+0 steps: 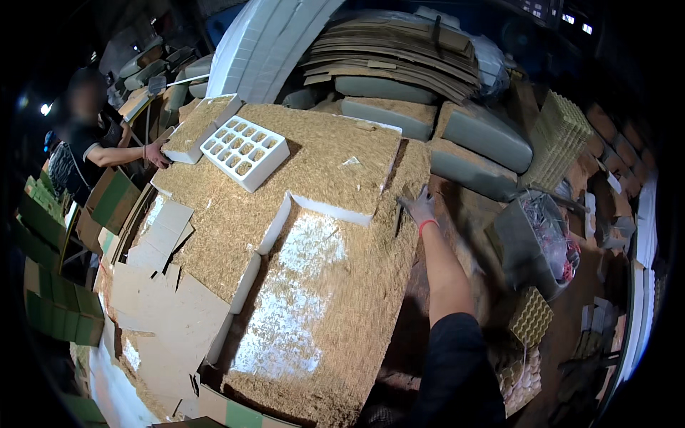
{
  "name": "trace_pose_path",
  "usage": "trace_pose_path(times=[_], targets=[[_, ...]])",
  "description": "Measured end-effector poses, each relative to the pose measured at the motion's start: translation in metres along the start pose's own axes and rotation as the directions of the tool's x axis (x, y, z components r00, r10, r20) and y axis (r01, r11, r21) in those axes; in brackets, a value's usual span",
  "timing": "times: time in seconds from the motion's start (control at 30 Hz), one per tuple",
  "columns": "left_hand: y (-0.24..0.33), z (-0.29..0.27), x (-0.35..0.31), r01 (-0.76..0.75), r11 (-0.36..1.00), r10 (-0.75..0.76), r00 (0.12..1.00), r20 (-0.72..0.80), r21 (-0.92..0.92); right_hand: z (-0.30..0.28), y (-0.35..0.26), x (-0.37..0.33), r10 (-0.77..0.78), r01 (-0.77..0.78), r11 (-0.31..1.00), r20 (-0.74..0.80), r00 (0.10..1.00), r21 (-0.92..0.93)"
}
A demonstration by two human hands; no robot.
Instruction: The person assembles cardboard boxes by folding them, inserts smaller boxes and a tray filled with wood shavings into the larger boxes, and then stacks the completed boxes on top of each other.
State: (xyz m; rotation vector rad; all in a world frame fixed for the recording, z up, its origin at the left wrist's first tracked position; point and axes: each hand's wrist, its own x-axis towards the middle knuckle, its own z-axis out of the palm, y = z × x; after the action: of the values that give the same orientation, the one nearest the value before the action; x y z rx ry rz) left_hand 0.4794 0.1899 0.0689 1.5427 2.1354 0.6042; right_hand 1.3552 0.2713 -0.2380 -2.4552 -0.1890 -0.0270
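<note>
My right hand (pixel 419 205), dusty or thinly gloved and with a red band at the wrist, reaches to the right edge of the husk-covered table (pixel 378 285). Its fingers are spread, and I see nothing gripped in them. Just beside the fingertips stands a thin dark strip (pixel 397 220); whether they touch it I cannot tell. My left hand is out of view. Farther off, a white foam tray (pixel 246 153) with several husk-filled compartments lies tilted on the husk. White foam walls (pixel 332 209) partly edge a lower patch where a pale surface shows through.
At the far left another person's hand (pixel 157 153) touches a white foam box (pixel 193 135) topped with husk. Flat cardboard sheets (pixel 160 299) cover the near left. Right of the table are a grey bin (pixel 531 242), stacked egg trays (pixel 559 135) and grey-sided blocks (pixel 485 132).
</note>
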Motion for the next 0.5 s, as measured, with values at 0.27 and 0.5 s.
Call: trace_pose_path(times=[0.27, 0.5], targets=[[-0.001, -0.003, -0.01, 0.022, 1.0, -0.022, 1.0, 0.003, -0.014, 0.0, 0.023, -0.032, -0.191, 0.185, 0.978, 0.067, 0.979, 0.095], [0.008, -0.004, 0.001, -0.034, 0.999, 0.033, 0.989, 0.141, 0.005, -0.046, -0.058, -0.106, -0.143, 0.136, 0.99, 0.239, 0.96, 0.048]])
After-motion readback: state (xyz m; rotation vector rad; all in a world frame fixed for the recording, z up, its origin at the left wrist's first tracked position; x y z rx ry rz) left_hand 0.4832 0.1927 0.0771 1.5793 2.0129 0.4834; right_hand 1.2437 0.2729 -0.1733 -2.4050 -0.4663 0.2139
